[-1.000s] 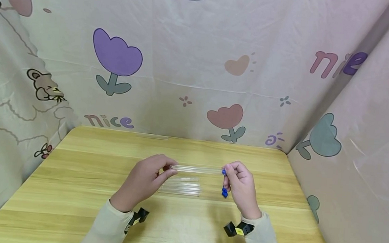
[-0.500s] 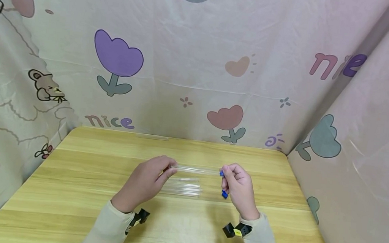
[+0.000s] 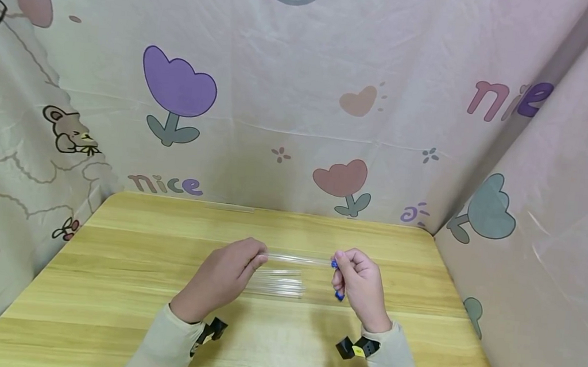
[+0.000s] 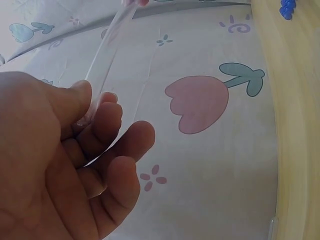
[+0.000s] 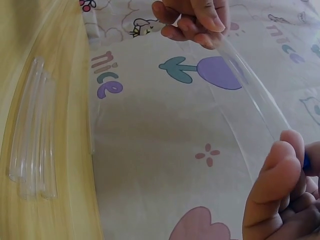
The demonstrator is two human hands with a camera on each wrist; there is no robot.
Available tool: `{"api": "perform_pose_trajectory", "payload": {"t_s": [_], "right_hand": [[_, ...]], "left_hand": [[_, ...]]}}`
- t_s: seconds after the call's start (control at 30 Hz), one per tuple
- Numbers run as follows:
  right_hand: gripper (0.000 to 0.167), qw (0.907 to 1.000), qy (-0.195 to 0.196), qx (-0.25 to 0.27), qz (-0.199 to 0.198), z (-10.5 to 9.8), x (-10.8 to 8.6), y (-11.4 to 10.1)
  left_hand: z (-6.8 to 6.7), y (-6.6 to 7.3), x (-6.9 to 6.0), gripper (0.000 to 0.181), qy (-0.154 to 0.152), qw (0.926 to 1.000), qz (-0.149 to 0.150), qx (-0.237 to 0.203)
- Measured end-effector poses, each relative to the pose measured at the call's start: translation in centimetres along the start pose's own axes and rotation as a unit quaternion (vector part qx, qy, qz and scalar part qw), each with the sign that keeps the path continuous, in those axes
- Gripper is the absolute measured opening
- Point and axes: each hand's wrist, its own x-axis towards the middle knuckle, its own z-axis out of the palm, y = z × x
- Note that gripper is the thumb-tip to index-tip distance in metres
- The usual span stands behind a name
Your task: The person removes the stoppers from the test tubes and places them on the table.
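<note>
A clear plastic tube (image 3: 298, 259) spans the gap between both hands, level above the table. My left hand (image 3: 224, 279) pinches its left end between thumb and fingers; in the left wrist view the other fingers are loosely curled. At the tube's right end, my right hand (image 3: 363, 287) pinches a small blue piece (image 3: 335, 264) between thumb and forefinger. Fingers hide most of that piece, so its shape and how it meets the tube cannot be told. More knobbly blue pieces (image 4: 287, 9) lie on the table, partly behind the right hand in the head view.
Several clear tubes (image 3: 278, 286) lie side by side on the wooden table (image 3: 109, 295), just in front of the held one. Another clear tube (image 3: 230, 208) rests along the back edge. A patterned cloth (image 3: 280, 90) hangs behind and at both sides.
The left fingers have covered the tube's left end, which showed open earlier. My right hand has shifted slightly left and down, and the tube sits a little lower.
</note>
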Motion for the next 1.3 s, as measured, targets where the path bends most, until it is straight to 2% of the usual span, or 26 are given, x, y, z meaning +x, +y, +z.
{"api": "perform_pose_trajectory", "payload": {"t_s": [0.23,0.37,0.57,0.7,0.77,0.87,1.0,1.13,1.3], "right_hand": [[0.033,0.9999,-0.009,0.005,-0.007,-0.06,-0.05,0.19],[0.03,0.9996,-0.001,0.005,-0.029,-0.06,-0.14,0.11],[0.019,0.9954,0.007,0.017,-0.094,0.07,-0.37,-0.06],[0.013,0.9889,0.002,0.024,-0.147,0.17,-0.39,0.02],[0.013,0.987,-0.008,0.028,-0.158,0.14,-0.37,0.06],[0.014,0.9876,-0.03,0.038,-0.149,0.03,-0.33,0.13],[0.021,0.9918,-0.05,0.034,-0.112,-0.12,-0.21,0.24],[0.026,0.9963,-0.037,0.046,-0.062,-0.25,-0.12,0.17],[0.028,0.9964,-0.016,0.082,-0.013,-0.36,-0.08,-0.11]], "left_hand": [[-0.01,0.03,0.02,0.016,0.007,1.0,0.002,-0.005],[0.12,-0.02,0.03,0.026,0.009,0.9995,-0.004,-0.03],[0.27,-0.14,-0.08,0.041,0.014,0.9966,-0.005,-0.081],[0.39,-0.24,-0.04,0.044,0.031,0.9929,0.004,-0.114],[0.42,-0.29,0.02,0.042,0.043,0.9917,0.012,-0.121],[0.39,-0.33,0.06,0.03,0.059,0.9917,0.022,-0.112],[0.17,-0.33,0.11,0.007,0.076,0.9931,0.027,-0.085],[-0.09,-0.27,0.21,0.014,0.088,0.9921,0.031,-0.083],[-0.12,-0.37,0.36,0.016,0.092,0.9915,0.046,-0.08]]}}
